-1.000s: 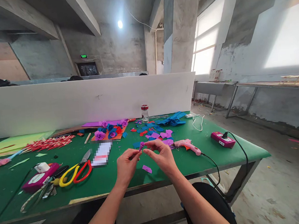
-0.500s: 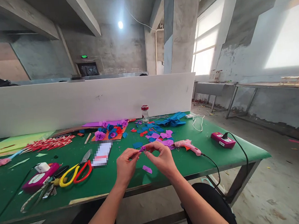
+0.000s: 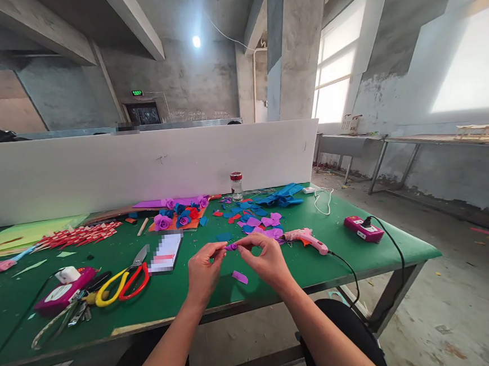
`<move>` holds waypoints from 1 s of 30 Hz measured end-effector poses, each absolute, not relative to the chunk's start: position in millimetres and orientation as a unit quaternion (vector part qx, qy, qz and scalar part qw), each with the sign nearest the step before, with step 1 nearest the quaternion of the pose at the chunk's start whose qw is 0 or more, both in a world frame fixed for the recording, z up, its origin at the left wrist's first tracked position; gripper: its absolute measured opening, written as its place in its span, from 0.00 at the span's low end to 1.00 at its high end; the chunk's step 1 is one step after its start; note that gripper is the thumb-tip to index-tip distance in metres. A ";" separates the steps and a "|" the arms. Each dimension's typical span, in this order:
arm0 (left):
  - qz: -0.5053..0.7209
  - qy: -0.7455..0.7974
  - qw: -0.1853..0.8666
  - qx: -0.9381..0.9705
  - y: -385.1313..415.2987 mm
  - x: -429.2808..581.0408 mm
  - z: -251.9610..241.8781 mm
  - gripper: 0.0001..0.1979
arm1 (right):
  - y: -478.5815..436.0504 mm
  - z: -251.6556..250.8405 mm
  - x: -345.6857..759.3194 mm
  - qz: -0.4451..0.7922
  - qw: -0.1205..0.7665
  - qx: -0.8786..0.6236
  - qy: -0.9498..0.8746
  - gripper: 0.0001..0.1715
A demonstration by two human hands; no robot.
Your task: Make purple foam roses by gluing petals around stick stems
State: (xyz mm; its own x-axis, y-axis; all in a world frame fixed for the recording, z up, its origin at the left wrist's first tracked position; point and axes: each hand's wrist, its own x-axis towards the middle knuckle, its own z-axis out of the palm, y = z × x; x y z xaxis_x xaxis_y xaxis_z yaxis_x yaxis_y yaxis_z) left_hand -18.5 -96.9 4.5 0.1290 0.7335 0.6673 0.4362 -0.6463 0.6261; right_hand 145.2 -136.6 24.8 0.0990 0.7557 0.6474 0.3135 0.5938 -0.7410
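Between my two hands is a small rolled purple paper flower piece (image 3: 231, 247). My left hand (image 3: 205, 269) pinches its left end with thumb and forefinger. My right hand (image 3: 264, 258) closes thumb and fingers on its right side. Just below them a loose purple paper petal (image 3: 240, 277) lies on the green table (image 3: 161, 308). Behind my right hand are more purple petals (image 3: 270, 221), with a pink glue gun (image 3: 306, 240) lying to the right. Finished paper roses (image 3: 183, 218) in purple, blue and red sit farther back on the left.
Scissors (image 3: 125, 281) with yellow and red handles, keys (image 3: 82, 311), a phone (image 3: 165, 252) and a purple power strip (image 3: 66, 288) lie left. A second power strip (image 3: 363, 229) is at right. A jar (image 3: 237, 187) stands before the white board (image 3: 200, 158); blue paper (image 3: 283, 195) lies nearby.
My hands have shifted slightly; the fingertips have moved a little apart around the purple piece, which now lies more level between them. The other things on the table stay put.
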 end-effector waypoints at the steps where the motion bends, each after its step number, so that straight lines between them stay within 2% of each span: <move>1: 0.527 0.401 0.137 0.737 -97.4 -18.4 5.2 0.09 | -137.2 25.4 145.3 0.173 0.615 -0.414 -0.648 0.09; 6: 0.536 0.370 0.105 0.751 -97.2 -18.8 5.5 0.10 | -138.2 25.8 144.7 0.189 0.617 -0.419 -0.639 0.08; 11: 0.529 0.350 0.173 0.753 -95.9 -18.6 4.1 0.11 | -136.5 24.6 144.1 0.357 0.608 -0.393 -0.591 0.07; 13: 0.526 0.351 0.195 0.750 -96.0 -18.3 4.9 0.12 | -138.0 26.9 144.9 0.383 0.604 -0.380 -0.587 0.07; 22: 0.531 0.354 0.169 0.751 -95.1 -19.3 6.8 0.09 | -139.7 28.8 150.2 0.326 0.609 -0.380 -0.616 0.08; 30: 0.528 0.370 0.325 0.692 -99.7 -12.8 7.3 0.10 | -130.1 17.5 146.7 0.281 0.595 -0.406 -0.634 0.12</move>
